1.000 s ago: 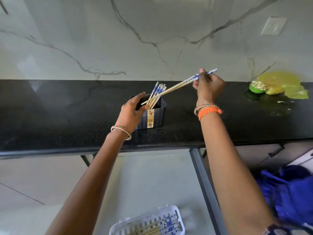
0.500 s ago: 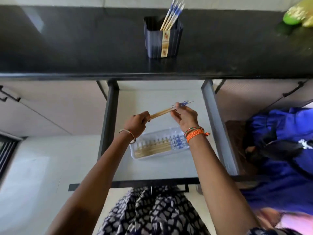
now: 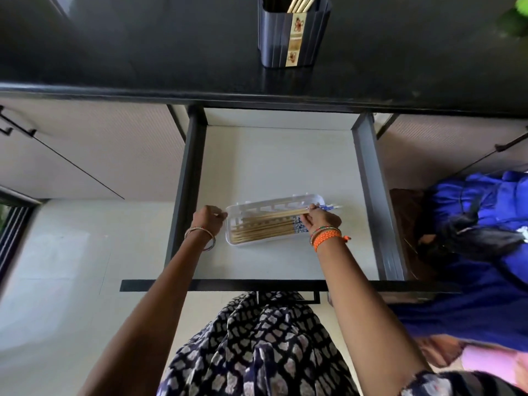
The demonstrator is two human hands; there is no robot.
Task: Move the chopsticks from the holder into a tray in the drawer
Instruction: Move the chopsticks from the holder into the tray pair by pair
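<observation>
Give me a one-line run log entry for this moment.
stage: placing | right hand: holds chopsticks over tray | left hand: at tray's left end | holder: more left

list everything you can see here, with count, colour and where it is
white slotted plastic tray: one, white, on the floor of the open drawer
wooden chopsticks with blue patterned ends: several, count unclear, tan and blue, lying in the tray
chopsticks being lowered: a pair or so, tan, over the tray's far side
dark ribbed chopstick holder: one, dark blue-grey with a floral strip, on the counter, chopsticks inside
black stone counter: one, black, above the drawer
open drawer: one, pale floor, dark frame
blue cloth: blue, at right
left hand: at the tray's left end
right hand: pinches the chopsticks' blue ends
</observation>
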